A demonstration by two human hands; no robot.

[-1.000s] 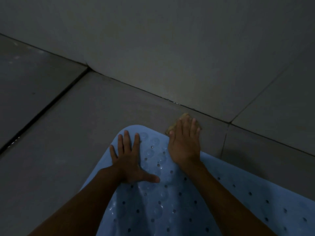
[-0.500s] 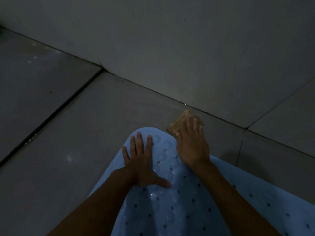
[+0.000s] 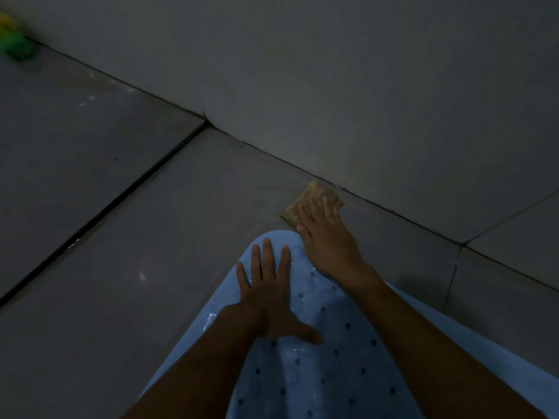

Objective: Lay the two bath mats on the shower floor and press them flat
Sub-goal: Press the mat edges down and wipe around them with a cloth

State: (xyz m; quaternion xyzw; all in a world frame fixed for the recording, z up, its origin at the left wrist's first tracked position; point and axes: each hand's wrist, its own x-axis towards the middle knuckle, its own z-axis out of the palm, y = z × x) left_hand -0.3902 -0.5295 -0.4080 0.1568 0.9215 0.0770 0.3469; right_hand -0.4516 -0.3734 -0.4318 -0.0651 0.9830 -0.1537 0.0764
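Observation:
A light blue bath mat with small holes and suction bumps lies on the grey tiled shower floor, its rounded end pointing away from me. My left hand presses flat on that end, fingers straight and spread, thumb out to the right. My right hand lies flat at the mat's far right edge. Its straight fingers reach over a small tan textured piece on the floor by the wall. Only one mat is visible.
A grey tiled wall meets the floor just past the tan piece. Dark grout lines cross the floor at left. A blurred green and yellow object sits at the far top left corner.
The view has shifted, so both hands and the mat sit further right and lower. My right hand's fingers reach further onto the tan piece. The green object has come into view.

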